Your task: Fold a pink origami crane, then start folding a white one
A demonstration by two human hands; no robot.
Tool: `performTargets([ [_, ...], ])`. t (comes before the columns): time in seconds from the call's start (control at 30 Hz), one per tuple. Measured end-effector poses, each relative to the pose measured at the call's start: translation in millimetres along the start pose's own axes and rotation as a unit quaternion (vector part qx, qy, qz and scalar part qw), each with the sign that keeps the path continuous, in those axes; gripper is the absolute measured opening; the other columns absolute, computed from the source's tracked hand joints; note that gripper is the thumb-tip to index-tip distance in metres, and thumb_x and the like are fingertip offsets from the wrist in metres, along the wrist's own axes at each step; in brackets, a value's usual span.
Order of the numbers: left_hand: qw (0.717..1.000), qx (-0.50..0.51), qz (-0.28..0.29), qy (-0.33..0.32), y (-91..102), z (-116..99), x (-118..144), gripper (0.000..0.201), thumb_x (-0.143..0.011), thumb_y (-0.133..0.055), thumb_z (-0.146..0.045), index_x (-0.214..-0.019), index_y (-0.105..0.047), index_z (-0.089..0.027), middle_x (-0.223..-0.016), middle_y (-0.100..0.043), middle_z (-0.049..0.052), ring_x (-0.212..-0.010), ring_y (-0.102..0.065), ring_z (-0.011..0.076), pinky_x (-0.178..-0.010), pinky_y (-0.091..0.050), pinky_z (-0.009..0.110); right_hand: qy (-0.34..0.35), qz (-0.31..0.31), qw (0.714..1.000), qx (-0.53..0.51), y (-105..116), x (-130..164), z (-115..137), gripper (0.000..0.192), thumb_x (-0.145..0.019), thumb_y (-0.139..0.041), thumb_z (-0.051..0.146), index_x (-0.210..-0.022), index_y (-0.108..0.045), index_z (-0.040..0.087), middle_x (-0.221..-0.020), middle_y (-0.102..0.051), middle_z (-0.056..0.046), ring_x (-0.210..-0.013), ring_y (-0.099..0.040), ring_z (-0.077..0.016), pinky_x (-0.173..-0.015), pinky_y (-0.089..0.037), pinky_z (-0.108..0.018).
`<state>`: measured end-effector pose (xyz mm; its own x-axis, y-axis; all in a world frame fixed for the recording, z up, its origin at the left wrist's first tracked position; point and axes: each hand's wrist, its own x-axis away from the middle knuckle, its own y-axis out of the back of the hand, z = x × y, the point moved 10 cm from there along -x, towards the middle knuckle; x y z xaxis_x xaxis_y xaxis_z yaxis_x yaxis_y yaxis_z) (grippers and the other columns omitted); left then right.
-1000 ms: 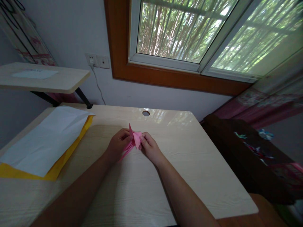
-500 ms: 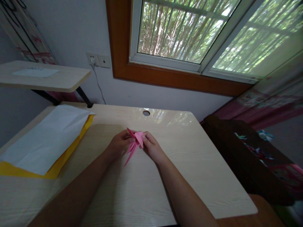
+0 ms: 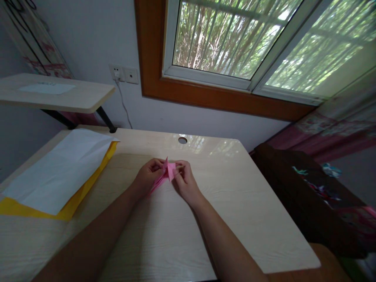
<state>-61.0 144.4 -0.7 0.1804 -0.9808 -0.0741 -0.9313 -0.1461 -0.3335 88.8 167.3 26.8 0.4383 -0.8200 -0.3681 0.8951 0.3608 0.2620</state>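
Both hands' fingers (image 3: pixel 157 166) pinch pink paper (image 3: pixel 168 172).

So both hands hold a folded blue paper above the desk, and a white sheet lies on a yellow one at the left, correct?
Not quite: the folded paper is pink, not blue, as the head view shows. The left hand and right hand do hold it above the desk, with the white sheet on the yellow one.
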Motion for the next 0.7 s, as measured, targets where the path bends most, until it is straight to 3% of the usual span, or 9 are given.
performTargets([
  [0.1,1.0,-0.013,-0.02,-0.009,4.5,-1.4,-0.6,0.022,-0.07,-0.081,-0.023,-0.071,-0.06,-0.017,-0.103,-0.071,0.005,-0.092,-0.066,0.0175,-0.085,-0.052,0.031,0.096,0.014,0.995,0.04,0.5,2.0,26.2,0.032,-0.09,-0.058,0.023,-0.121,-0.051,0.027,-0.13,-0.049,-0.01,-0.117,-0.053,-0.0223,-0.094,-0.051,-0.039],
  [0.2,0.999,-0.025,-0.025,-0.013,5.3,-4.4,-0.4,0.021,-0.07,-0.08,-0.024,-0.071,-0.06,-0.017,-0.1,-0.071,0.006,-0.092,-0.065,0.0188,-0.085,-0.052,0.032,0.134,0.042,0.987,0.074,-3.8,3.1,40.2,0.037,-0.082,-0.069,0.02,-0.114,-0.053,0.028,-0.135,-0.047,-0.01,-0.131,-0.046,-0.0269,-0.108,-0.044,-0.047],
  [0.3,0.999,-0.03,-0.013,-0.015,0.9,-7.5,0.8,0.023,-0.067,-0.082,-0.024,-0.071,-0.061,-0.016,-0.102,-0.07,0.007,-0.095,-0.066,0.0201,-0.085,-0.052,0.033,0.144,0.031,0.985,0.09,-4.5,2.4,42.5,0.034,-0.081,-0.072,0.019,-0.109,-0.055,0.027,-0.131,-0.049,-0.01,-0.128,-0.048,-0.0266,-0.108,-0.044,-0.048],
  [0.5,0.999,-0.03,-0.015,-0.009,-5.0,-11.3,3.5,0.028,-0.069,-0.084,-0.032,-0.068,-0.06,-0.016,-0.099,-0.07,0.004,-0.087,-0.066,0.017,-0.085,-0.052,0.032,0.121,-0.042,0.989,0.075,5.4,0.4,33.3,0.009,-0.094,-0.057,0.019,-0.1,-0.058,0.026,-0.117,-0.058,-0.009,-0.113,-0.057,-0.0226,-0.095,-0.051,-0.042],
  [0.7,0.998,-0.053,0.003,0.015,-6.2,-6.7,2.3,0.028,-0.074,-0.081,-0.038,-0.08,-0.062,-0.018,-0.11,-0.072,0.007,-0.092,-0.07,0.0199,-0.082,-0.053,0.032,0.093,-0.06,0.992,0.058,9.0,-0.1,29.0,0.009,-0.097,-0.057,0.022,-0.104,-0.06,0.026,-0.113,-0.06,-0.009,-0.108,-0.058,-0.0221,-0.091,-0.052,-0.04],
])
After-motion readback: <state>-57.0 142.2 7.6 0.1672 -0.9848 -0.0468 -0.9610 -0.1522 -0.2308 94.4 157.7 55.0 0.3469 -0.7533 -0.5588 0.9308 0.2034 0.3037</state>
